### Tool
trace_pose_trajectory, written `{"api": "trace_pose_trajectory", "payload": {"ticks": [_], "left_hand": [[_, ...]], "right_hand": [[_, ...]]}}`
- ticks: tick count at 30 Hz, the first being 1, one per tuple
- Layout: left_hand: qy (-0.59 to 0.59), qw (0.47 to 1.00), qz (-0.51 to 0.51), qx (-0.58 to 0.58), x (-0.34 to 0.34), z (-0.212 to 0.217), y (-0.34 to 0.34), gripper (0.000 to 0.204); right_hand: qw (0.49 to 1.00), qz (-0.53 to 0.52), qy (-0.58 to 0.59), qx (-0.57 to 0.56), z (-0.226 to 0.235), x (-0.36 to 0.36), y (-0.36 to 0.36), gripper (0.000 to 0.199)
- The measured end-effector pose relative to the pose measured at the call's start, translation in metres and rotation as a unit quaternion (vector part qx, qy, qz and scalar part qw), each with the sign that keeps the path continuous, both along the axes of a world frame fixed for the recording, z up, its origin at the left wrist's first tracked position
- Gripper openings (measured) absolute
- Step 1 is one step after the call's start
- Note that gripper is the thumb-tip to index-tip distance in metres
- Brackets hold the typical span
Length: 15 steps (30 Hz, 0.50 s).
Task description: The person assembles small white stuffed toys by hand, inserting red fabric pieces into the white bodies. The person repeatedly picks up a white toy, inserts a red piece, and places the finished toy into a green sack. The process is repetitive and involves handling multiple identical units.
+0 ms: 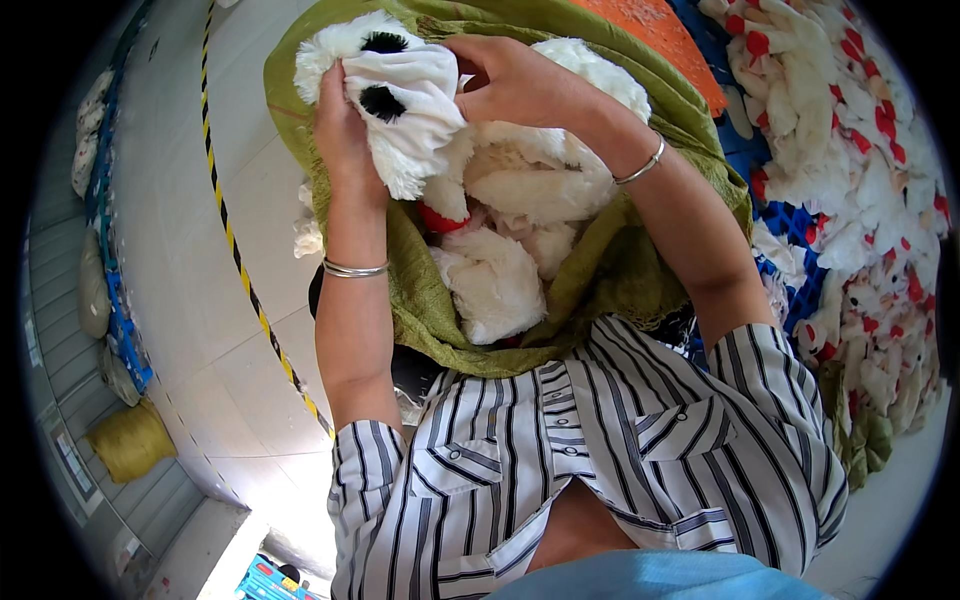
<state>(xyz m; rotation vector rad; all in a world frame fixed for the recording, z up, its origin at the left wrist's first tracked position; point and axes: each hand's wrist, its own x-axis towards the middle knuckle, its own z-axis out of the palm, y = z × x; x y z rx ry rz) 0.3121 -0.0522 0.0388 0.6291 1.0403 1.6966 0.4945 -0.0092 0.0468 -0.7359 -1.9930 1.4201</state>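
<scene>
A white, unstuffed plush toy skin (420, 80) with two black furry patches hangs between my hands over the sack. My left hand (343, 135) is closed around its left edge, with the thumb up along the fabric. On the opposite side my right hand (512, 88) grips the cloth, its fingertips partly hidden at the folds. Below lies an olive-green woven sack (420, 310), spread wide at the mouth. More white plush pieces (495, 285) fill it, and a red part (443, 220) shows among them.
To the right, a large heap of white and red plush pieces (850, 130) lies beside blue plastic crates (795, 235). An orange sheet (665, 45) sits beyond the sack. Black-and-yellow tape (232, 240) runs along the pale floor at left, and a yellow bundle (132, 442) stands by the wall.
</scene>
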Motion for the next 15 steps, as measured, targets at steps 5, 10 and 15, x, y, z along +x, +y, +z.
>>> {"api": "trace_pose_trajectory", "payload": {"ticks": [5, 10, 15], "left_hand": [[0.134, 0.99, 0.017, -0.037, 0.013, 0.005, -0.01, 0.038], [0.273, 0.96, 0.046, 0.038, 0.011, -0.004, -0.009, 0.044], [0.448, 0.876, -0.163, -0.069, -0.014, 0.001, -0.004, 0.058]], "right_hand": [[0.969, 0.017, 0.072, -0.238, -0.007, -0.007, 0.0, 0.019], [0.996, 0.019, 0.063, -0.063, 0.008, 0.016, 0.016, 0.017], [0.954, 0.015, 0.223, -0.201, 0.029, 0.078, 0.064, 0.018]]}}
